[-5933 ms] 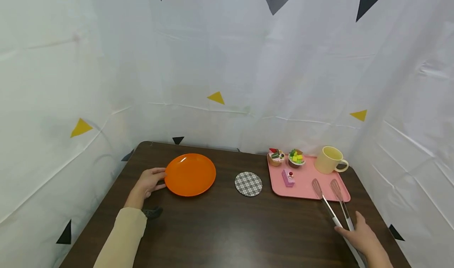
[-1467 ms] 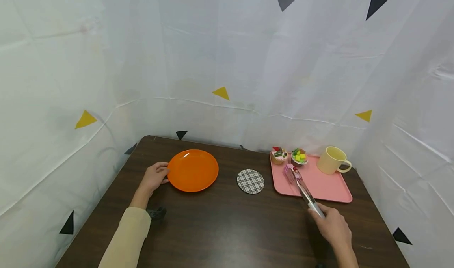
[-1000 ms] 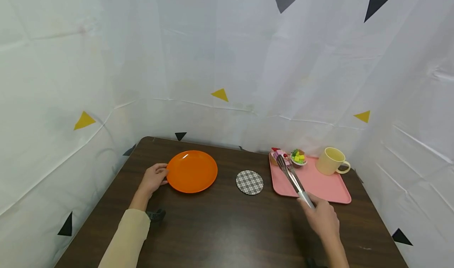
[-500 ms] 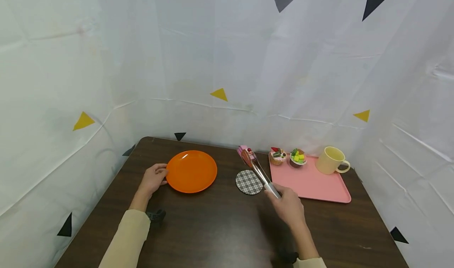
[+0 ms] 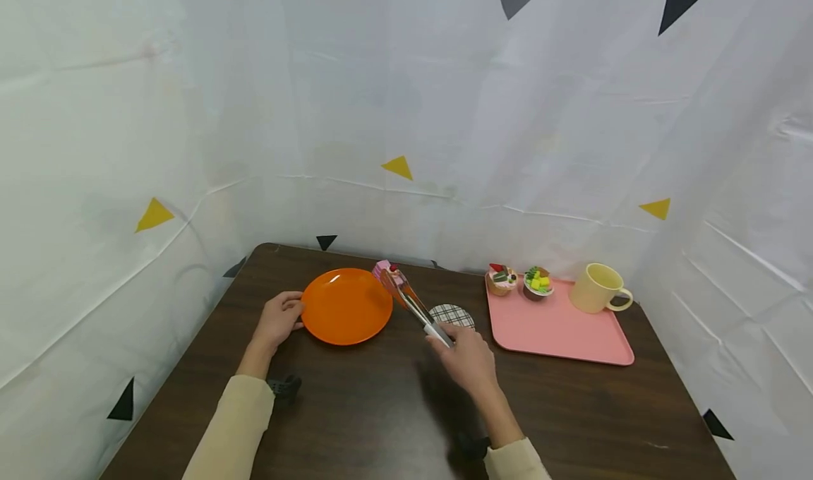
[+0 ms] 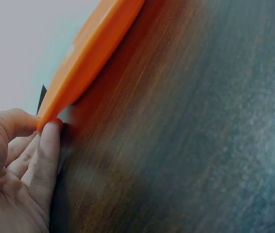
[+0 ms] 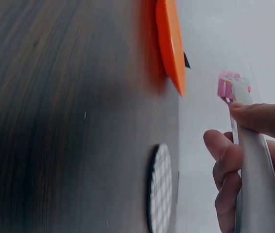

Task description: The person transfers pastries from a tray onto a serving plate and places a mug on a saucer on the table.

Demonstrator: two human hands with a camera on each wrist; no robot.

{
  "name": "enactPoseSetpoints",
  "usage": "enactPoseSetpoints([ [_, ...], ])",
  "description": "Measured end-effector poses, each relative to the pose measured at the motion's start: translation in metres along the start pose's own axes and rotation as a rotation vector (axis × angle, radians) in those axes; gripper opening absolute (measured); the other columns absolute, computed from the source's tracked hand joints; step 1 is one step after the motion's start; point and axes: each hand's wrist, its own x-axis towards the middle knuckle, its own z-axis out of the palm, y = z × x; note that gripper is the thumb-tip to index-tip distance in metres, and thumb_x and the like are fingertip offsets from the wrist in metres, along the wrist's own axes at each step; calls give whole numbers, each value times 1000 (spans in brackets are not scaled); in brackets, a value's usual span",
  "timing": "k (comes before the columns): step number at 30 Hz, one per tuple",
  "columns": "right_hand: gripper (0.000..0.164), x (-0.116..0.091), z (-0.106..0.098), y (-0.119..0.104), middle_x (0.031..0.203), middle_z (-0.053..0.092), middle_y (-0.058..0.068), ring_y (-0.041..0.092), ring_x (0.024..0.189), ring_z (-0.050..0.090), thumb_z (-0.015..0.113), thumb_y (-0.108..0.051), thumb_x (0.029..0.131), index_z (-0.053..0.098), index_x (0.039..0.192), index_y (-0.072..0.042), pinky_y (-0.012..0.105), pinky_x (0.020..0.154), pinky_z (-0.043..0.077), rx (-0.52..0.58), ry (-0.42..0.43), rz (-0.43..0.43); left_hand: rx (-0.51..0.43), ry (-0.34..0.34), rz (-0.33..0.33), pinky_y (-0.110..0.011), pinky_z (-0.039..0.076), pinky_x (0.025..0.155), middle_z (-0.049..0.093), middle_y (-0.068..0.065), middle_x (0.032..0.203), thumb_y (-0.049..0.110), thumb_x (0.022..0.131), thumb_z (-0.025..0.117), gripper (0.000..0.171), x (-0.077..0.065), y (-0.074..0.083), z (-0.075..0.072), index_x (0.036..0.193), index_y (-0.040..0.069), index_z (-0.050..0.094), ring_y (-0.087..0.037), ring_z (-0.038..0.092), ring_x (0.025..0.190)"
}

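An orange plate (image 5: 346, 307) lies on the dark wooden table, and my left hand (image 5: 277, 322) pinches its left rim between thumb and fingers (image 6: 47, 150). My right hand (image 5: 468, 358) grips metal tongs (image 5: 416, 307) with pale handles. Between the tips of the tongs is a small pink cake slice (image 5: 383, 268) topped with a red berry, raised above the table at the plate's right edge in the head view. In the right wrist view the cake slice (image 7: 225, 86) shows beyond my thumb, with the tongs' handle (image 7: 259, 179) in my curled fingers.
A round checked coaster (image 5: 452, 315) lies partly behind the tongs. At the right, a pink tray (image 5: 559, 335) bears two cupcakes, one with a strawberry (image 5: 500, 282) and one with yellow fruit (image 5: 537, 284), and a yellow mug (image 5: 595, 289). White curtains (image 5: 444, 113) surround the table.
My right hand took up the tongs, gripped the cake slice with them, lifted it off the tray and carried it left past the coaster to the plate's edge. My left hand stays at the plate.
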Motion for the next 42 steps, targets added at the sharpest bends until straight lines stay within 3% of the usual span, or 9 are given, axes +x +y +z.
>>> enactPoseSetpoints([
  [5,40,9,12,-9,112,80,1,22,88,68,78,-47,97,79,132,-29,49,71,56,-34,-7,-29,-8,11,2,-31,63,94,57,-23,154,25,115,52,48,-2,3,1,158,5,48,-36,61,135],
  [13,45,23,27,-19,107,80,2,19,72,58,80,-46,96,78,135,-25,33,55,43,-85,-52,-46,-13,17,-4,-28,63,91,57,-24,154,23,114,52,46,0,0,2,157,5,49,-35,62,134],
  [26,43,30,36,-20,87,71,0,20,67,56,79,-46,96,77,135,-29,35,54,39,-156,-77,-60,-2,37,-1,-26,63,87,59,-24,151,23,114,52,46,1,2,2,156,4,50,-34,64,131],
  [33,36,31,39,-21,78,66,-2,20,65,55,80,-42,96,79,131,-31,34,53,40,-147,-77,-86,-4,39,1,-25,63,87,59,-23,151,23,115,52,45,1,1,3,156,5,50,-34,63,132],
  [42,39,30,42,-20,70,59,-1,20,60,52,81,-41,96,78,133,-29,34,51,38,-126,-89,-74,2,44,-5,-24,63,86,60,-22,150,23,114,52,44,0,1,4,155,6,51,-33,63,129],
])
